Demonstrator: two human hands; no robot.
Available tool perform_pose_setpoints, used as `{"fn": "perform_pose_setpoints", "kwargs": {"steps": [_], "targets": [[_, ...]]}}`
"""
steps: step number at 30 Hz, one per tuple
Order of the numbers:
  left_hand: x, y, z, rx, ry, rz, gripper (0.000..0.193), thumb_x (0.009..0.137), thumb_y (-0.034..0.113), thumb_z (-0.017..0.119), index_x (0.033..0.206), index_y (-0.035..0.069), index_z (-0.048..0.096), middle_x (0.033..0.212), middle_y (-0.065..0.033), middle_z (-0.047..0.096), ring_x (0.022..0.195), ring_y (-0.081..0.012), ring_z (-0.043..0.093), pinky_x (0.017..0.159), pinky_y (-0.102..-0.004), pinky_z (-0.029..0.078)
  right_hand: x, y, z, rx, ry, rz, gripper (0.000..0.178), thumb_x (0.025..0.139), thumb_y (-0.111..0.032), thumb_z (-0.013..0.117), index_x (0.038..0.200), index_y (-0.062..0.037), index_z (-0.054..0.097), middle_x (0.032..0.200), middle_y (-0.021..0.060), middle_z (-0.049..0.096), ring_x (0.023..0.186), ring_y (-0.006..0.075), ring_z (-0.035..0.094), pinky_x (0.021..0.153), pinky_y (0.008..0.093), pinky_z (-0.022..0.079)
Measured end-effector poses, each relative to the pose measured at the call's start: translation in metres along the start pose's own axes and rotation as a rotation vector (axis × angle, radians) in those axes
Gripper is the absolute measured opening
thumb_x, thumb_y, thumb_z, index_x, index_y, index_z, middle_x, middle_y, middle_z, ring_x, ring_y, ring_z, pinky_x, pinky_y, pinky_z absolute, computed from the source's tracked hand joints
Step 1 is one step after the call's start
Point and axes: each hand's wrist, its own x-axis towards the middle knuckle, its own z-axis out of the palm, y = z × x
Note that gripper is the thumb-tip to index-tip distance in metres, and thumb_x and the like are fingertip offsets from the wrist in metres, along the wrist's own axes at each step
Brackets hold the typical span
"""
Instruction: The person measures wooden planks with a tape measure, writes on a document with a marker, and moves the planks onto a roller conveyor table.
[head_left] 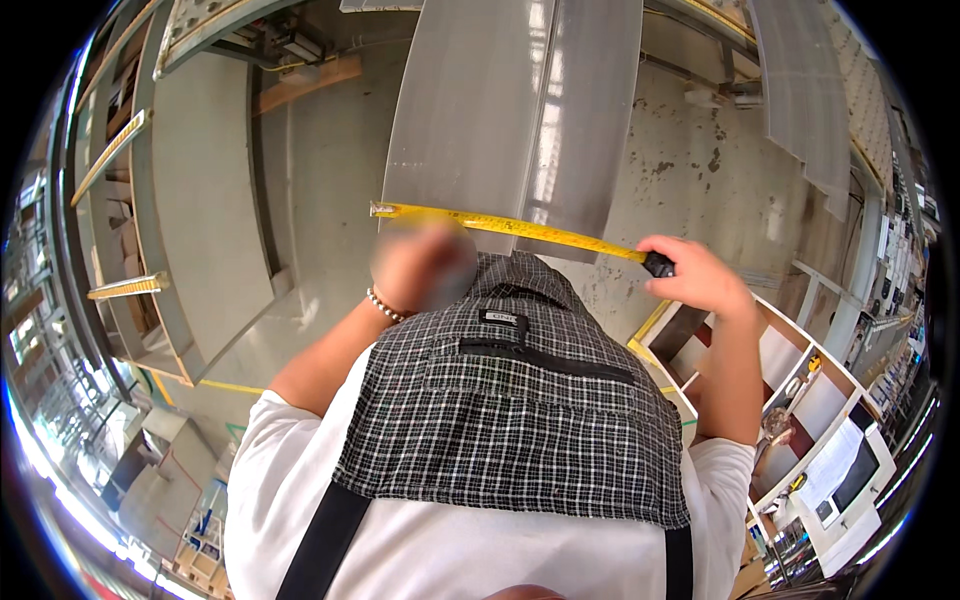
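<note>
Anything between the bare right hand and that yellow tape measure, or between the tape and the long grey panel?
Nothing visible: the right hand holds the black tape measure case, and the yellow tape blade crosses the long grey panel. The left hand, close to the blade, is too blurred to judge contact.

Left forearm (335, 358): bare, slanting from the near left toward the far right
Left wrist (387, 302): at the far end of that slant, in front of the chest
Left hand (425, 262): left of the middle; a blur hides its fingers, so their grip cannot be read
Right forearm (730, 385): bare, running almost straight from near to far
Right wrist (735, 305): bent inward, turning the hand to the left
Right hand (695, 275): closed in a grip, fingers (660, 243) on the far side, thumb (662, 288) on the near side
Hand spacing: well apart, roughly level with each other
</note>
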Motion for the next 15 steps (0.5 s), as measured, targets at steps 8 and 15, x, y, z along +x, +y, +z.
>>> {"fn": "perform_pose_setpoints", "kwargs": {"steps": [8,15], "targets": [[0.005,0.006,0.004,0.071,0.052,0.071,0.017,0.073,0.008,0.070,0.084,0.012,0.058,0.072,-0.0037,0.060,0.059,-0.0222,0.058,0.053,-0.0336,0.047,-0.034,-0.032,-0.031,-0.164,0.061,-0.046,0.045,0.071,-0.020,0.066,0.111,-0.0033,0.058,0.099,0.0172,0.061,0.095,0.0335,0.057,0.082,0.0388,0.046],[0.004,0.010,0.004,0.037,0.045,-0.008,0.020,0.073,0.007,0.070,0.088,0.010,0.057,0.072,-0.0039,0.060,0.060,-0.0232,0.059,0.054,-0.0339,0.047,-0.041,-0.031,-0.026,-0.202,0.142,-0.086,0.045,0.071,-0.022,0.066,0.111,-0.0044,0.059,0.100,0.0186,0.062,0.095,0.0358,0.057,0.082,0.0403,0.046]]}}
